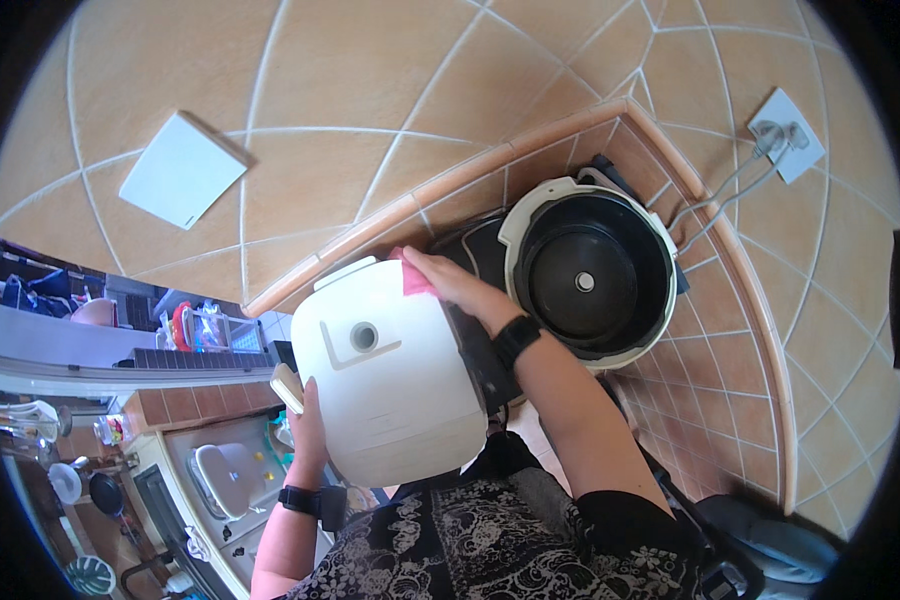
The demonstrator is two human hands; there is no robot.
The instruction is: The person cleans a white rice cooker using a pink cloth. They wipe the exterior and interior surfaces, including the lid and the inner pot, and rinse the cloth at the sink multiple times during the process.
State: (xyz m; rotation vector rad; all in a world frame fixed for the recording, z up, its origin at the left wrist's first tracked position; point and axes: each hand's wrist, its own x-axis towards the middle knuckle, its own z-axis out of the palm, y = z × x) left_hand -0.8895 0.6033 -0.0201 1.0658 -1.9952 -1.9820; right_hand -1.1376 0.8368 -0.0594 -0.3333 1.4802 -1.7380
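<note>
A white rice cooker with a round steam vent in its top lies in front of my body. My left hand grips its left side, thumb on the white casing beside a cream handle; the fingers behind are hidden. My right hand holds a pink cloth against the cooker's far right corner. Right of that hand, a lidless electric cooker base stands on the tiled counter. Its dark round cavity has a small silver disc in the middle of the floor.
A raised tiled ledge runs behind the counter and turns along the right. Grey cords reach a wall socket. Dark appliances sit partly hidden between the two cookers. A sink lies at lower left.
</note>
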